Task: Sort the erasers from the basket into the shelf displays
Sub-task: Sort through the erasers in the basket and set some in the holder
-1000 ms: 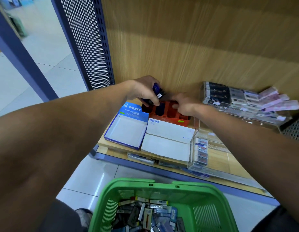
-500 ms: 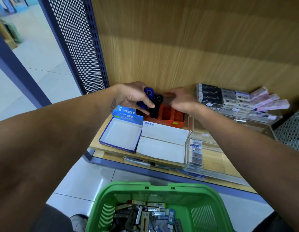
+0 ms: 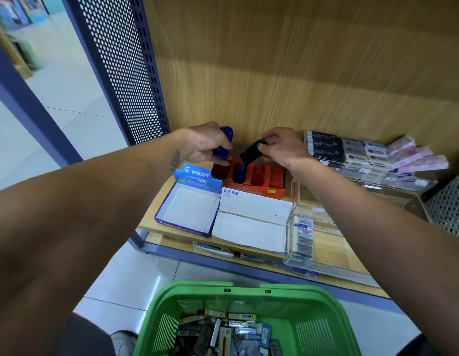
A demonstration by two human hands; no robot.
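Head view, looking down at a wooden shelf point(image 3: 171, 233). Left hand point(image 3: 206, 145), fingers curled, grips a blue eraser point(image 3: 224, 143) above the left end of an orange display tray point(image 3: 272, 190). Right hand point(image 3: 279, 147) pinches a black eraser point(image 3: 251, 155) between thumb and fingertips, tilted, just above the tray's compartments. One blue eraser in the tray point(image 3: 240, 173) stands in a compartment near the left end; the neighbouring compartments show only orange. In front of the tray lie an open blue PILOT box point(image 3: 189, 209) with a white interior and, beside it on the right, a white box point(image 3: 251, 222) printed with blue characters. A clear acrylic display point(image 3: 304, 237) further right holds a column of packaged erasers. Stacked eraser packs point(image 3: 364, 155) fill the rear right of the shelf. A green basket point(image 3: 310, 304) at the bottom edge holds mixed erasers point(image 3: 228, 335).
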